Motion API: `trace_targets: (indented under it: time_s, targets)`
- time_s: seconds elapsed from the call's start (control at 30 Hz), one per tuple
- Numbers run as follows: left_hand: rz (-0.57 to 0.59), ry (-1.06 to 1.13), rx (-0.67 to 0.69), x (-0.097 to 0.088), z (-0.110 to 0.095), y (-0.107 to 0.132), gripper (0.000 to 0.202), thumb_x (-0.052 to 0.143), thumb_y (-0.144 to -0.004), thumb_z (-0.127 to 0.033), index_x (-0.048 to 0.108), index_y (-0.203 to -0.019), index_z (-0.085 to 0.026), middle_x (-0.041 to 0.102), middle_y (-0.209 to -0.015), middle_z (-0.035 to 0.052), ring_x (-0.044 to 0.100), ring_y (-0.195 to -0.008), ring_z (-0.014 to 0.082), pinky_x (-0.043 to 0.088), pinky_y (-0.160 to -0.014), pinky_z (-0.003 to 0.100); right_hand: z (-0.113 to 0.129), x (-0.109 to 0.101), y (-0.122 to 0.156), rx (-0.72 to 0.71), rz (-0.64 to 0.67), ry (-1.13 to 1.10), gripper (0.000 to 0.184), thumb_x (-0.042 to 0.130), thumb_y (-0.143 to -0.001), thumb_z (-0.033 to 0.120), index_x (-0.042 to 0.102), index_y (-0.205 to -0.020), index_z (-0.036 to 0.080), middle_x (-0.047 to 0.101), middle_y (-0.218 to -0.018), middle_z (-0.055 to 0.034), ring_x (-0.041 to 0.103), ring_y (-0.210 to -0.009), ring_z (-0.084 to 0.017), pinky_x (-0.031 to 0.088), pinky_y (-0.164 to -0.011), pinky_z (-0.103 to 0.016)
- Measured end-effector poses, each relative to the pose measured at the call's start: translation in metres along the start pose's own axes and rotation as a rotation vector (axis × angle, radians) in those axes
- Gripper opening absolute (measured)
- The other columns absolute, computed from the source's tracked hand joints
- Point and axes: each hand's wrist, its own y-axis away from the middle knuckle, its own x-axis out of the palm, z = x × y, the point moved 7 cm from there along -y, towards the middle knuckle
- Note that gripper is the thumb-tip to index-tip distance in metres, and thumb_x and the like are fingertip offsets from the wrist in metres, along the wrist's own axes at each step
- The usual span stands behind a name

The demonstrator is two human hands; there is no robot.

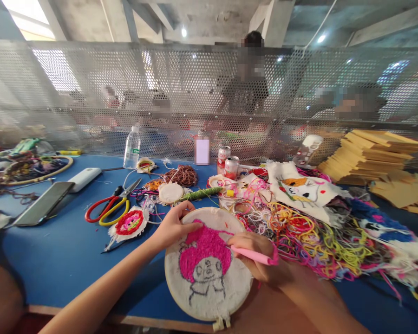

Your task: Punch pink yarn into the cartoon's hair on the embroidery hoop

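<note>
Clear bottle (pixel 131 149) and two cans (pixel 231 168) stand at back of surface (pixel 69 260); can contents hidden. Hoop (pixel 195 317) tilts at near edge, left hand (pixel 172 227) gripping its upper-left rim; right hand (pixel 252 242) holds pink tool (pixel 253 255) over cloth (pixel 207 297).

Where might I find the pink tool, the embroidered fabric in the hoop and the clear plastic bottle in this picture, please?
Pink tool (pixel 252 255): head view, middle of its shaft.
Embroidered fabric (pixel 208 267): head view, on the outlined face.
Clear plastic bottle (pixel 130 149): head view, middle of its body.
</note>
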Motion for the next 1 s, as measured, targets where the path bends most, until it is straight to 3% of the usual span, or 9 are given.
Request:
trace_targets:
  time_s: [0.23, 0.57, 0.8, 1.0]
  targets:
    - [0.015, 0.037, -0.009, 0.002, 0.0, 0.002, 0.033, 0.068, -0.065, -0.031, 0.041, -0.078, -0.018, 0.048, -0.053, -0.0084, 0.041, -0.042, 0.0057, 0.031, -0.039, 0.015, 0.004, 0.003, -0.005, -0.066, 0.016, 0.095, 0.014, 0.039, -0.09, 0.015, 0.052, -0.096, 0.016, 0.066, -0.081, -0.0057, 0.063, -0.079, -0.016, 0.054, -0.072, -0.029]
    - [0.002, 0.02, -0.015, 0.001, 0.0, 0.002, 0.034, 0.068, -0.064, -0.032, 0.041, -0.079, -0.018, 0.049, -0.053, -0.0081, 0.043, -0.042, 0.0064, 0.033, -0.041, 0.017, 0.009, -0.002, -0.01, -0.054, 0.042, 0.111, 0.024, 0.041, -0.083, 0.009, 0.056, -0.096, 0.022, 0.068, -0.081, -0.005, 0.065, -0.078, -0.018, 0.055, -0.074, -0.029]
    - [0.005, 0.013, -0.013, 0.001, 0.0, 0.002, 0.033, 0.067, -0.065, -0.031, 0.041, -0.078, -0.018, 0.049, -0.053, -0.0083, 0.042, -0.043, 0.0062, 0.033, -0.041, 0.017, 0.011, -0.001, -0.007, -0.162, -0.014, 0.154, 0.018, 0.042, -0.083, 0.01, 0.054, -0.094, 0.017, 0.069, -0.079, -0.0048, 0.065, -0.076, -0.016, 0.057, -0.072, -0.028]
    - [0.002, -0.006, -0.015, 0.0, 0.002, 0.001, 0.033, 0.067, -0.065, -0.032, 0.041, -0.079, -0.018, 0.049, -0.054, -0.008, 0.043, -0.043, 0.0068, 0.033, -0.041, 0.018, 0.008, 0.005, -0.004, -0.18, 0.049, 0.182, 0.022, 0.041, -0.084, 0.012, 0.055, -0.099, 0.02, 0.07, -0.083, -0.0063, 0.066, -0.079, -0.017, 0.058, -0.072, -0.029]
